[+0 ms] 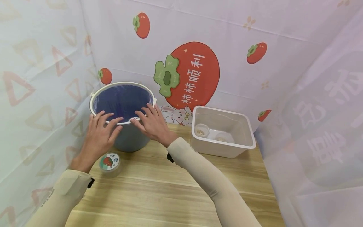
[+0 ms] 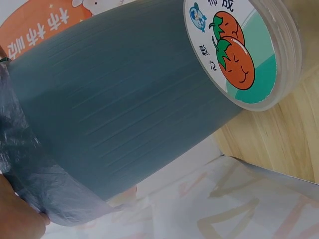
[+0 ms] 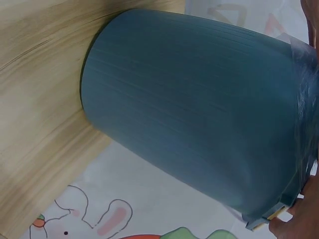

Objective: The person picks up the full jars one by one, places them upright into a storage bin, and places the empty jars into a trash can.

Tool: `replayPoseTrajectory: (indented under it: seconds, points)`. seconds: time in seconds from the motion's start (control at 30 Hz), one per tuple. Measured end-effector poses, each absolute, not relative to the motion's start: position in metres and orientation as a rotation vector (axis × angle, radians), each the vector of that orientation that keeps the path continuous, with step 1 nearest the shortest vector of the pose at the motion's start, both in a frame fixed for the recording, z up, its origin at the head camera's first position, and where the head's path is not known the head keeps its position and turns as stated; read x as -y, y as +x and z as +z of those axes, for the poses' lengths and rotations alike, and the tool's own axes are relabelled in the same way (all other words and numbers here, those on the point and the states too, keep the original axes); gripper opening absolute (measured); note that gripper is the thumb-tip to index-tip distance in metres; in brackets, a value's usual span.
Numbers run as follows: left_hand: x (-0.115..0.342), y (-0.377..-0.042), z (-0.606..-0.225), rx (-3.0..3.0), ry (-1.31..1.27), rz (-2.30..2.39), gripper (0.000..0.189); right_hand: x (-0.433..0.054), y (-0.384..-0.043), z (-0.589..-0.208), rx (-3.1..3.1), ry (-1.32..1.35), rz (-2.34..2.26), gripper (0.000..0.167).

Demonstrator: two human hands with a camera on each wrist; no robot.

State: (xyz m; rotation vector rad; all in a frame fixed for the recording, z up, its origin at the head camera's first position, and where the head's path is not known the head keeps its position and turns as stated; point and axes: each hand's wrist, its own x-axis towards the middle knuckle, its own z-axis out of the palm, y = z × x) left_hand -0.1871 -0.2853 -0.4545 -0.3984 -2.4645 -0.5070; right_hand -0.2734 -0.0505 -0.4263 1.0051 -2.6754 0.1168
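A blue-grey trash bin (image 1: 131, 138) stands on the table at the back left, lined with a dark plastic bag (image 1: 122, 101). The bag's edge folds over the outside wall, as the left wrist view shows. A white ring (image 1: 124, 83) sits around the bin's mouth. My left hand (image 1: 100, 134) rests on the near left of this rim, its fingers reaching over it and its thumb toward the front. On the near right, my right hand (image 1: 153, 124) touches the same rim with spread fingers, its thumb by a small tab. Little of either hand shows in the wrist views.
In front of the bin stands a clear round tub (image 1: 110, 164) with a persimmon-printed lid. A white rectangular basin (image 1: 224, 151) at the right holds clear round containers, one with small pale pieces inside. Printed cloth walls (image 1: 238, 82) surround the wooden table (image 1: 158, 189).
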Motion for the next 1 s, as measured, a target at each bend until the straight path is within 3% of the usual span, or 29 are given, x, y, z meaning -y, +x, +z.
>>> replayPoseTrajectory:
  seconds: [0.17,0.4,1.0]
  points:
    - [0.284,-0.188,-0.456,2.465,-0.392,-0.498,0.041,0.049,-0.273,-0.426,2.672,0.993,0.114,0.058]
    - [0.282,-0.183,-0.474,2.39,-0.346,-0.514,0.074,0.052,-0.273,-0.429,2.657,1.005,0.112,0.057]
    - [0.271,-0.137,-0.538,2.309,-0.209,-0.554,0.099,0.05,-0.273,-0.431,2.655,1.0,0.185,0.055]
